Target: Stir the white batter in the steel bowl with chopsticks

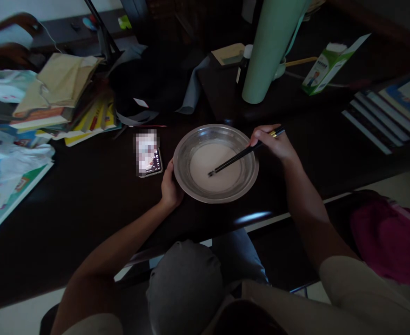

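Note:
A round metal bowl (216, 197) stands on the dark table, with a pale, milky liquid (210, 160) inside. My left hand (171, 188) grips the bowl's left side at the rim; its fingers are partly hidden beneath and behind the metal. Over the right rim, my right hand (270, 142) is closed around black chopsticks (238, 157) with gold bands near the top. Their tips lie close together at the liquid's surface, near the middle of the bowl. Just left of my left hand lies a phone (151, 158) with a lit screen.
A tall green bottle (271, 56), a small dark bottle (243, 70) and a green-white carton (325, 70) stand behind the bowl. Books and papers (58, 88) pile up at the left, near a black bag (156, 83). More books (379, 116) lie at the right. A pink cloth (386, 237) is at lower right.

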`<state>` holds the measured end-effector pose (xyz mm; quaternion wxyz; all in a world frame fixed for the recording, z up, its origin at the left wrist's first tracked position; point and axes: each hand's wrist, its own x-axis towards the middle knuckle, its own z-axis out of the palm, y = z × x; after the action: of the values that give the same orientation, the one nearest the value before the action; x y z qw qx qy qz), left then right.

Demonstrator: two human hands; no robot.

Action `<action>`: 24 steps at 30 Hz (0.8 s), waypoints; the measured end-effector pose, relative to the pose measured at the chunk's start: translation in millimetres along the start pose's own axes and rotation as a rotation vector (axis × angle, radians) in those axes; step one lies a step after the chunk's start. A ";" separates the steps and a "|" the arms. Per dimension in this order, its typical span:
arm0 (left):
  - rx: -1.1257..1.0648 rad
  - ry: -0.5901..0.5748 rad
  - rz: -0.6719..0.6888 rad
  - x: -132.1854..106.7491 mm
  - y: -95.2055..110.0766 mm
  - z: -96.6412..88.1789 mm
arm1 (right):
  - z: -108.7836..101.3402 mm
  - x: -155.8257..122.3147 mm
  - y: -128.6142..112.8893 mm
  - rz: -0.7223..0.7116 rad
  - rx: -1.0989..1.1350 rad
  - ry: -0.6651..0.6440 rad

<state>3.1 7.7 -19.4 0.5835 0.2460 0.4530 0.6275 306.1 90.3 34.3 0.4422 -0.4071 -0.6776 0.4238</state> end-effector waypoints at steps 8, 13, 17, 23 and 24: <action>0.007 -0.004 0.009 0.4 -0.7 -1.4 | -4.7 0.5 3.5 -0.005 0.033 0.145; 0.003 -0.027 -0.006 -0.8 1.0 0.3 | 0.5 0.1 -1.2 -0.009 -0.004 -0.042; 0.008 -0.040 0.011 0.0 -0.5 -1.3 | -1.0 1.4 -1.6 -0.005 -0.010 0.102; 0.011 -0.018 0.000 0.6 -1.4 -3.4 | -3.2 -0.9 0.4 -0.007 0.031 0.039; 0.009 -0.018 0.000 0.3 -1.0 -3.0 | -2.1 -0.9 0.3 -0.005 0.028 -0.008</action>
<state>1.1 7.0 -21.7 0.5866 0.2544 0.4505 0.6232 308.4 90.0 34.3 0.4462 -0.3975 -0.6744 0.4337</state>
